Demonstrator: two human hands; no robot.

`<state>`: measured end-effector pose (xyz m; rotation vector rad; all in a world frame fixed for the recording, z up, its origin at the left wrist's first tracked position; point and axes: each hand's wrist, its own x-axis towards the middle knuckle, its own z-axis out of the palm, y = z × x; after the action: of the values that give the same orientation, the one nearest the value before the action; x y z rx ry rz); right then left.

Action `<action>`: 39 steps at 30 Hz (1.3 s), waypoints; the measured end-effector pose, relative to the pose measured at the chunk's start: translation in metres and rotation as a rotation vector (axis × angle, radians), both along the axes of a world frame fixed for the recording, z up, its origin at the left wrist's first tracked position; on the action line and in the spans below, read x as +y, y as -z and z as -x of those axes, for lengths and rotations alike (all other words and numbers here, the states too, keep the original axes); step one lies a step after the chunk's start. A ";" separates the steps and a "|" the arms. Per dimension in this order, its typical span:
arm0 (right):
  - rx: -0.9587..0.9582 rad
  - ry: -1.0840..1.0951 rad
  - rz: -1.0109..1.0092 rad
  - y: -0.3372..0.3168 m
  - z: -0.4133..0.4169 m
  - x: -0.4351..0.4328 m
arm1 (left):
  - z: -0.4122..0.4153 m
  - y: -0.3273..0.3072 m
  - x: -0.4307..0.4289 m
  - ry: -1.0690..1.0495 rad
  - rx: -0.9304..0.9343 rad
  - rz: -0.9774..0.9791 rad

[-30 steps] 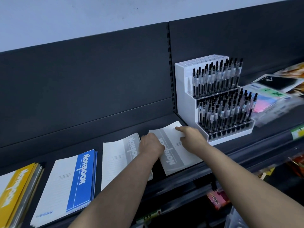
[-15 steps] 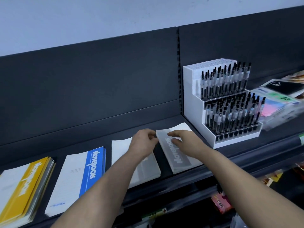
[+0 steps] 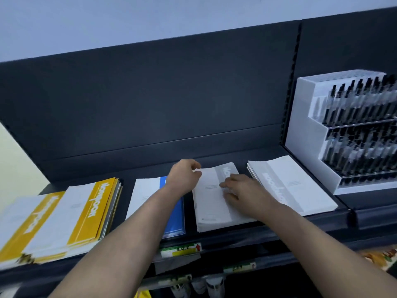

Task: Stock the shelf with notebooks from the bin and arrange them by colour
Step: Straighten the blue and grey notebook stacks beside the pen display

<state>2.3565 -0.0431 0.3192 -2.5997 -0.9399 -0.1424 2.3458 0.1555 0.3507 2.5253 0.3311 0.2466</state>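
Piles of notebooks lie in a row on the dark shelf (image 3: 236, 155). From the left: two yellow piles (image 3: 71, 214), a blue pile (image 3: 148, 190), a grey pile (image 3: 211, 201) and a second grey pile (image 3: 294, 183) at the right. My left hand (image 3: 182, 177) grips the far left corner of the middle grey pile with curled fingers. My right hand (image 3: 242, 190) rests flat on that pile's cover, fingers straight and pointing left. My left forearm hides much of the blue pile. The bin is not in view.
A white tiered pen display (image 3: 348, 130) full of black pens stands at the shelf's right end, close to the right grey pile. Price labels (image 3: 181, 248) hang on the shelf's front edge. Lower shelves with goods show below. A pale wall lies at the left.
The view has swung left, showing a second yellow pile. Both hands have left the right grey pile for the grey pile beside it. My left hand now grips its corner.
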 end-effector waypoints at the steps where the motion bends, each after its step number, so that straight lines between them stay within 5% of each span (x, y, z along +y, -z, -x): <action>1: -0.015 -0.008 0.036 0.001 0.000 0.002 | -0.007 0.002 0.002 0.026 0.021 -0.015; 10: -0.038 0.041 0.128 0.004 0.002 0.004 | -0.055 0.025 0.008 0.322 0.208 -0.242; 20: 0.066 0.064 0.039 0.004 0.005 0.003 | -0.072 0.031 0.007 0.371 0.256 -0.225; 29: 0.125 0.046 0.070 -0.003 0.008 0.004 | -0.059 0.034 0.005 0.346 0.254 -0.162; 34: 0.084 0.006 0.078 -0.005 0.012 0.018 | -0.033 0.023 0.020 0.199 0.002 0.025; 39: 0.024 -0.128 0.003 -0.011 0.019 0.068 | 0.013 0.001 0.082 0.047 0.022 -0.147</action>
<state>2.3380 0.0249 0.3303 -2.5290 -1.0944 -0.0763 2.3329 0.2375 0.3496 2.6789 0.2704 0.2322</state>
